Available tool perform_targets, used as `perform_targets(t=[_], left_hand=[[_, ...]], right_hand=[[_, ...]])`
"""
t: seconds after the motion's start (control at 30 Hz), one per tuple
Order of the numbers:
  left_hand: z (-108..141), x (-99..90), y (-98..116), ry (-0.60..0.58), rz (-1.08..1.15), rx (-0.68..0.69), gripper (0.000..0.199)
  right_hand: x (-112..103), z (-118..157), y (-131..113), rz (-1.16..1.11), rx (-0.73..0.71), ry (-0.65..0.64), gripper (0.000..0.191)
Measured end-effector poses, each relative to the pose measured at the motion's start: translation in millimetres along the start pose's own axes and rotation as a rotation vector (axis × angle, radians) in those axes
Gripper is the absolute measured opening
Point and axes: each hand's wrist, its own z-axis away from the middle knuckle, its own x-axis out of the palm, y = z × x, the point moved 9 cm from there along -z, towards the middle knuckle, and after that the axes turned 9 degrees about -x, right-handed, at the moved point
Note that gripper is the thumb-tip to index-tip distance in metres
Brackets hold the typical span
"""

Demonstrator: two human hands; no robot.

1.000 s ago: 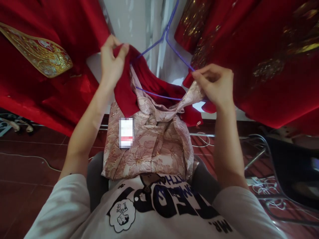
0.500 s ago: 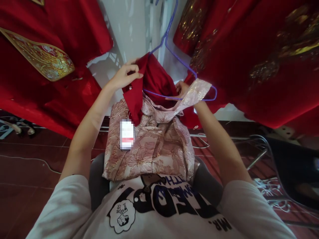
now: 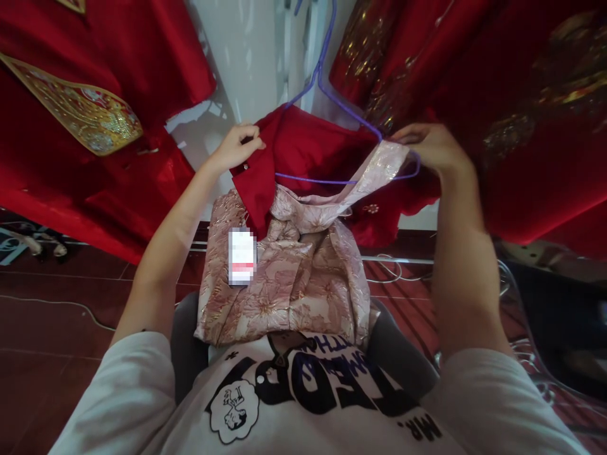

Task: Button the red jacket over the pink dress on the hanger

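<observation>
A purple wire hanger (image 3: 348, 115) stands upright over my lap, its hook at the top edge. The pink-and-gold brocade dress (image 3: 275, 297) hangs from its right end by a wide strap and lies folded on my thighs. A red garment (image 3: 313, 142) with small sparkling buttons is draped over the hanger's left arm and spreads behind it. My left hand (image 3: 238, 146) pinches its left shoulder, fingers closed. At the hanger's right end my right hand (image 3: 429, 146) is closed, apparently on the red cloth's upper edge beside the strap; its fingertips are partly hidden.
Large red garments with gold embroidery hang at the left (image 3: 95, 114) and right (image 3: 531, 126). A white tag (image 3: 242, 256) lies on the dress. A black chair (image 3: 554, 316) stands at the right, with white cables (image 3: 389, 268) on the red tiled floor.
My right hand has come out from behind the hanger and moved right and up to its right end. The red cloth now spreads wider behind the hanger. My left hand stays in place.
</observation>
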Motion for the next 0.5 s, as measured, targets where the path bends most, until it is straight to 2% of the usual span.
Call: perform_targets(t=[0.1, 0.2, 0.3, 0.37, 0.5], left_hand=[[0, -0.5, -6, 0.044, -0.001, 0.023, 0.044], [5, -1.9, -3, 0.099, -0.004, 0.050, 0.042], [15, -3.2, 7, 0.151, -0.022, 0.079, 0.040], [22, -3.9, 13, 0.183, -0.046, 0.074, 0.039], [31, -1.7, 13, 0.211, -0.085, 0.027, 0.040]], right_hand=[[-23, 1, -4, 0.033, 0.117, 0.094, 0.035], [-41, 7, -23, 0.131, 0.099, 0.192, 0.045], [-35, 17, -41, 0.169, 0.094, 0.113, 0.051], [-27, 27, -53, 0.209, 0.095, 0.066, 0.047], [-10, 49, -83, 0.362, -0.011, 0.134, 0.037]])
